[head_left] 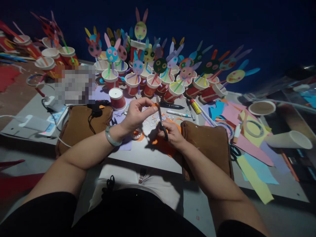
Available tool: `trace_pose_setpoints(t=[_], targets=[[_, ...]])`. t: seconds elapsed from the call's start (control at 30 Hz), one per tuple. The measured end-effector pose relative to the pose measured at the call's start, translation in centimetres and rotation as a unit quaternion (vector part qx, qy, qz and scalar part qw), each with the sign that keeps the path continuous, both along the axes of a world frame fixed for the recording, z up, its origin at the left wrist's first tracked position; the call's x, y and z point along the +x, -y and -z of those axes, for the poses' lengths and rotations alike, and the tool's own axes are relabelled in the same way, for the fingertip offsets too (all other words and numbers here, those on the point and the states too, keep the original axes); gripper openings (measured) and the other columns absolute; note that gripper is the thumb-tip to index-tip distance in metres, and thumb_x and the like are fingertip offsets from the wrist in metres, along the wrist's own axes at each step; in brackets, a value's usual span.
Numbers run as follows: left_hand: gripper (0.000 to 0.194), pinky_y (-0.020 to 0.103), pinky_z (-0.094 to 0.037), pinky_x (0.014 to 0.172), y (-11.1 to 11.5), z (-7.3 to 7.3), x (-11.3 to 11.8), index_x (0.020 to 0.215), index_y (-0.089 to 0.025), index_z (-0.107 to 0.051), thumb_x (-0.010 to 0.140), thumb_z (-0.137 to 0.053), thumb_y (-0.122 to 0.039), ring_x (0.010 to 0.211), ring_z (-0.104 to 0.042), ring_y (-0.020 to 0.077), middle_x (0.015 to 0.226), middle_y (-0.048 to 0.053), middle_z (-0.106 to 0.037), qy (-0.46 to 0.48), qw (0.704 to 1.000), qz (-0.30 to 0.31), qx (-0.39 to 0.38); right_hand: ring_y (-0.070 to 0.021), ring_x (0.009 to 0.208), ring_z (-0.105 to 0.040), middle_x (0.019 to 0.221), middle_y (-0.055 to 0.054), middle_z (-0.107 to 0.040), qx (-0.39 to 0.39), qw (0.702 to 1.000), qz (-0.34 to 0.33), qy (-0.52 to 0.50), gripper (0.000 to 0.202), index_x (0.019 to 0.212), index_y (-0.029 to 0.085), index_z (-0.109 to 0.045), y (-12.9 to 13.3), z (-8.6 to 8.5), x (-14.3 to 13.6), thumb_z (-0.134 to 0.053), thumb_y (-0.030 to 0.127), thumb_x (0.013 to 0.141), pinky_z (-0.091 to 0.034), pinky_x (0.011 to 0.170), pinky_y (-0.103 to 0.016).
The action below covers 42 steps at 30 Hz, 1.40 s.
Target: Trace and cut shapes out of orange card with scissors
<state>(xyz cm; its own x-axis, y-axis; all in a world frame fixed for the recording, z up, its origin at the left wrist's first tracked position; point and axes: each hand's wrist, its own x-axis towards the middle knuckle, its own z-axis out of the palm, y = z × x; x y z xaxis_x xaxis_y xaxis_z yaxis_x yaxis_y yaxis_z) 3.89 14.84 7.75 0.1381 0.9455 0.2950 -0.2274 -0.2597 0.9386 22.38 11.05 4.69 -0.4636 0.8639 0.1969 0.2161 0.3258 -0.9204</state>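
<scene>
Between the thumb and fingers of my left hand (138,113) is a small piece of orange paper (155,105). My right hand (172,133) grips a pair of scissors (160,115) by the handles, blades pointing up and away from me. The blades meet the edge of the orange piece; whether they are parted I cannot tell. Below my hands, orange paper (170,148) and small scraps lie on the white table (143,156). A roll of tape (136,133) rests under my left wrist. An upside-down paper cup (117,98) stands just beyond my left hand.
Rows of red cups (153,86) with paper rabbit faces on straws stand at the back. Brown cushions (207,144) flank my hands. Coloured paper (256,168), another pair of scissors (235,152) and a tape ring (253,127) lie right. A power strip (53,121) with cables is left.
</scene>
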Motion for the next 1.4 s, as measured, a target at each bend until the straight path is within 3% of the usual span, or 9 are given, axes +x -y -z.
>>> trace_pose_setpoints(t=[0.37, 0.67, 1.4], targets=[[0.022, 0.026, -0.043, 0.068, -0.12, 0.08, 0.12, 0.069, -0.018, -0.067, 0.07, -0.08, -0.036, 0.068, -0.054, 0.0108, 0.071, -0.001, -0.064, 0.002, 1.0, -0.012, -0.006, -0.0126, 0.055, -0.042, 0.054, 0.002, -0.05, -0.003, 1.0, 0.002, 0.001, 0.061, 0.058, 0.02, -0.051, 0.01, -0.06, -0.14, -0.061, 0.077, 0.077, -0.036, 0.061, -0.031], [0.021, 0.026, -0.045, 0.069, -0.12, -0.11, 0.04, 0.068, -0.018, -0.067, 0.07, -0.079, -0.035, 0.069, -0.056, 0.0113, 0.07, 0.0, -0.065, -0.001, 1.0, 0.016, 0.002, -0.0121, 0.056, -0.044, 0.055, 0.002, -0.051, -0.001, 1.0, -0.001, -0.006, 0.056, 0.059, 0.02, -0.05, 0.11, -0.23, -0.06, -0.065, 0.071, 0.078, -0.036, 0.06, -0.03], [0.015, 0.025, -0.042, 0.064, -0.32, 0.17, -0.04, 0.069, -0.019, -0.067, 0.071, -0.078, -0.029, 0.065, -0.053, 0.01, 0.069, -0.001, -0.063, 0.011, 0.999, -0.016, 0.025, -0.012, 0.056, -0.043, 0.054, 0.003, -0.048, 0.001, 1.0, 0.003, -0.001, 0.06, 0.059, 0.02, -0.051, 0.13, -0.09, 0.04, -0.062, 0.076, 0.077, -0.035, 0.062, -0.03]])
